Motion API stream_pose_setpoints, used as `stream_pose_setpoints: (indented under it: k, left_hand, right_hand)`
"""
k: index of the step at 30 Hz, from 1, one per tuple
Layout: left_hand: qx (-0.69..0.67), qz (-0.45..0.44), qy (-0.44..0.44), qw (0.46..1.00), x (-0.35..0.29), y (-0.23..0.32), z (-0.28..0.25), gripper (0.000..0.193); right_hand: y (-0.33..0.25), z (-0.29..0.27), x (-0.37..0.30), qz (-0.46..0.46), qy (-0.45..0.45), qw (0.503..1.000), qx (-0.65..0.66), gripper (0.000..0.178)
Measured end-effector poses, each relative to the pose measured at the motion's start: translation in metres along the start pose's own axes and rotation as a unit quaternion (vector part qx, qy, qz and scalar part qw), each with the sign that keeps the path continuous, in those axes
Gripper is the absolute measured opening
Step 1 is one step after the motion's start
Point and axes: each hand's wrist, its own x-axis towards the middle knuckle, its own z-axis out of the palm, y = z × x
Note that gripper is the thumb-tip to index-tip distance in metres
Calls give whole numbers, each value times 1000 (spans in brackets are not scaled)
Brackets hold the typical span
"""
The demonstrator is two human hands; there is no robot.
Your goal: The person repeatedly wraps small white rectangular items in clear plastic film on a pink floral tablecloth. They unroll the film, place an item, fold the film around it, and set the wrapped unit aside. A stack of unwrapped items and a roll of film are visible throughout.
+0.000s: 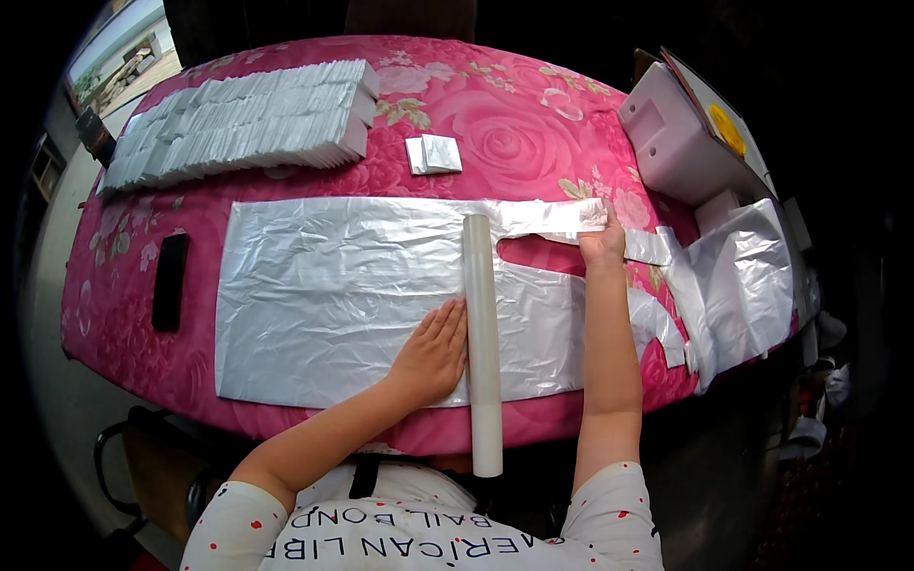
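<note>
Left hand (430, 357) lies unclenched on the silvery bag (324, 285) beside 1 pale tube (484, 371), right hand (603, 243) gripping the bag's handle (552, 219).

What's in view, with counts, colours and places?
Floral tablecloth: one, pink, tabletop
Folded plastic bags: many, white, back left
Folded packets: two, whitish, back centre
Spread plastic bag: one, white, centre
Cylinder: one, whitish, across bag
Loose bags: uncountable, white, right
Foam box: one, white, back right
Round object: one, yellow, at box
Rectangular object: one, black, left
Chair: one, brown, lower left
Shirt: one, white, bottom
Left fingers: one set, beside cylinder
Right fingers: one set, gripping bag
</note>
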Motion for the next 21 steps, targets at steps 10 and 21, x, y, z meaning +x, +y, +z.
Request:
stream_pose_setpoints:
  k: [10,21]
  left_hand:
    - [-7,5,11,1000,0,3,-1,57]
    - [-10,29,101,994,-5,-4,16,56]
  right_hand:
    - [-131,4,11,-104,-114,988,-15,33]
    - [167,135,-259,-29,-491,723,-485,34]
